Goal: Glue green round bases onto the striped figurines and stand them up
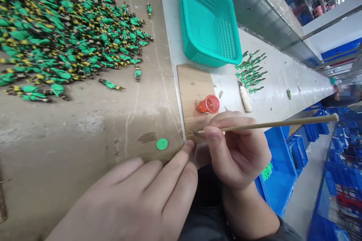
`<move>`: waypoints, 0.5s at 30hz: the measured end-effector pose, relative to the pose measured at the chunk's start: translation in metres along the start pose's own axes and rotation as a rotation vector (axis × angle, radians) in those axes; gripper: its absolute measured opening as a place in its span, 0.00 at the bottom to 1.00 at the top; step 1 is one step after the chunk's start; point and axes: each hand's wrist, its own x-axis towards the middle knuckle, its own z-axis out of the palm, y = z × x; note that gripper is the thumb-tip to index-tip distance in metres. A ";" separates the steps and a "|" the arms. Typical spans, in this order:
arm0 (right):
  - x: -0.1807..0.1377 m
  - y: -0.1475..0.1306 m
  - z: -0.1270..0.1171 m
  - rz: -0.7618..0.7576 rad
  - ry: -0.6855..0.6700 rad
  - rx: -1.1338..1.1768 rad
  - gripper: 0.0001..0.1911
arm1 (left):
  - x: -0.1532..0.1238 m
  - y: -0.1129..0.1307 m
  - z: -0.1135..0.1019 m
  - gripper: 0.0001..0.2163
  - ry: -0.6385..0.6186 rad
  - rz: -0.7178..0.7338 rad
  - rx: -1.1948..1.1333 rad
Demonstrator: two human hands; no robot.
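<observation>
My right hand [239, 150] is closed in a pinch around a thin paintbrush [271, 124] with a pale wooden handle. The brush's dark tip hovers over or touches the cardboard piece [192, 86]; I cannot tell which. My left hand [152, 196] lies palm down with its fingers stretched out, the index fingertip close to the brush tip. Its thumb is hidden. Just beyond the left fingers rests a flat green disc [162, 144] with two small holes. A small red translucent cup [210, 104] stands on the cardboard, behind my right hand.
A large pile of green, yellow and dark figurines [70, 34] covers the left of the table. A green plastic basket [210, 19] sits at the back. Beyond are rows of small green pieces [251, 69] and a wrapped-handle knife [245, 98]. Blue bins [278, 165] stand at right.
</observation>
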 end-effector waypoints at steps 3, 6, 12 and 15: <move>0.001 -0.001 -0.004 -0.002 0.011 -0.011 0.13 | 0.007 0.003 0.001 0.15 -0.013 0.008 0.050; 0.001 -0.001 -0.008 0.025 0.054 -0.020 0.11 | 0.007 0.002 0.002 0.15 -0.017 0.011 0.061; 0.004 -0.001 -0.008 0.123 0.166 -0.042 0.04 | 0.010 0.002 0.001 0.16 0.013 0.029 0.026; 0.006 -0.003 -0.006 0.204 0.216 -0.046 0.02 | 0.006 0.000 -0.003 0.17 0.012 0.016 -0.035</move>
